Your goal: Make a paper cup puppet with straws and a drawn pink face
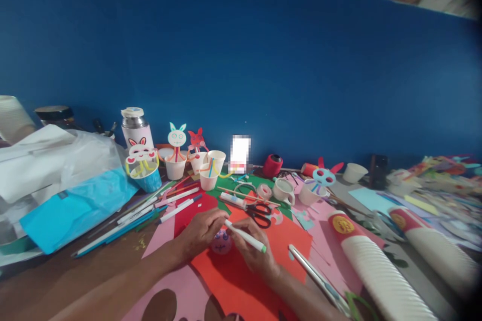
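Top of pinkish disc (220,246) partly hidden by L hand (203,228); disc lies btwn hands, over orange paper (241,286). R hand (259,260) clamped on white pen (246,238) above paper; pen's upper-L end hard to see. Can't tell if L hand grips anything. Bright rectangle (240,153) beyond paper pixelated, unID'd.

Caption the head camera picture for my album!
Right hand holding a marker, left hand close by, drawn face between them, paper-cup characters behind.
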The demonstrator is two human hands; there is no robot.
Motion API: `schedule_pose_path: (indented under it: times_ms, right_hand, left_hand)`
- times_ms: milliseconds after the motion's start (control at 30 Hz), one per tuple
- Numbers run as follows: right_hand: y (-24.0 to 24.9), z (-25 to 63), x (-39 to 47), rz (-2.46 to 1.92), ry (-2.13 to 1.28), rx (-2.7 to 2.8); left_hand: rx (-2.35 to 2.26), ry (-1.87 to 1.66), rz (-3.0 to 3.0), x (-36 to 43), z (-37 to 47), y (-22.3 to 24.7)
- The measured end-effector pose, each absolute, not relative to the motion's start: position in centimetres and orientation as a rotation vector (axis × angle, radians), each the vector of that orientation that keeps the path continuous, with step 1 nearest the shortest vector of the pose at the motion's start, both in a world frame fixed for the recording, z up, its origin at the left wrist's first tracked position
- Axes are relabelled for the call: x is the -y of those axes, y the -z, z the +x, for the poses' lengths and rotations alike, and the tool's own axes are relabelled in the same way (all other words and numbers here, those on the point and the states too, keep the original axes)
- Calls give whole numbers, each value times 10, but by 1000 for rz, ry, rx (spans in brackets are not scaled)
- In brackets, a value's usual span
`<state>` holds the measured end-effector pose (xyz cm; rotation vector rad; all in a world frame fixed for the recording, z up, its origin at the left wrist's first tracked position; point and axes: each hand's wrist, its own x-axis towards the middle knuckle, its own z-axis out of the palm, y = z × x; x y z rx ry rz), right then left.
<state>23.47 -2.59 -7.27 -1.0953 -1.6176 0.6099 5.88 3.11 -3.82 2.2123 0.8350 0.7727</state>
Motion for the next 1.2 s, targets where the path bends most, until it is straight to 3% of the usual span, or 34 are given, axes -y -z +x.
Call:
schedule_pose_path:
  times_ms: [600,1200]
  right_hand:
    - [66,232,27,-1015,-707,1555]
    - [62,233,26,-1008,-869,1290]
  left_hand:
    - [-640,-979,2651,-37,53,42]
    - [-755,-829,2667,-45,49,34]
